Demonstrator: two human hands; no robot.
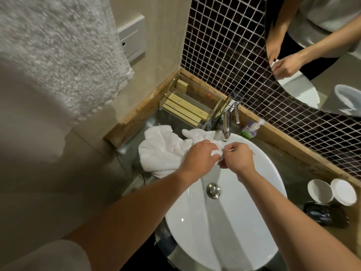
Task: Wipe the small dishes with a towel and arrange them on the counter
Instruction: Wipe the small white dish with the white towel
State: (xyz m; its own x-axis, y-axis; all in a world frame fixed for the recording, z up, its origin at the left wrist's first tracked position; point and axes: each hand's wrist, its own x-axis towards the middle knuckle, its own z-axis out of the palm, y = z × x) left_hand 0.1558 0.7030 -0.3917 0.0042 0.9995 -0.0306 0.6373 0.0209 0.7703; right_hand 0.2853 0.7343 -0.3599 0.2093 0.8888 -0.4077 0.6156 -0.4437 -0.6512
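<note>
Both hands, the left hand [200,156] and right hand [237,157], pinch a white towel [162,149] corner over the basin [244,222]. Two small dishes [332,191] sit far right on the counter [293,173] (wiped or not, I cannot tell).

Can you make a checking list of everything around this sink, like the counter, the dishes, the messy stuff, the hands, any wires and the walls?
Surface: shiny grey counter around a white sink.
Job's things: white towel bunched left of the sink; two white dishes at right, touching.
Clutter: clear box of tan packets, pump bottle, dark dish.
Hands: left hand and right hand pinch a towel corner over the sink; any dish inside is hidden.
Cables: thin dark cord by the towel.
Surroundings: tap, mosaic tiles, mirror, hanging towel, wall switch.
</note>
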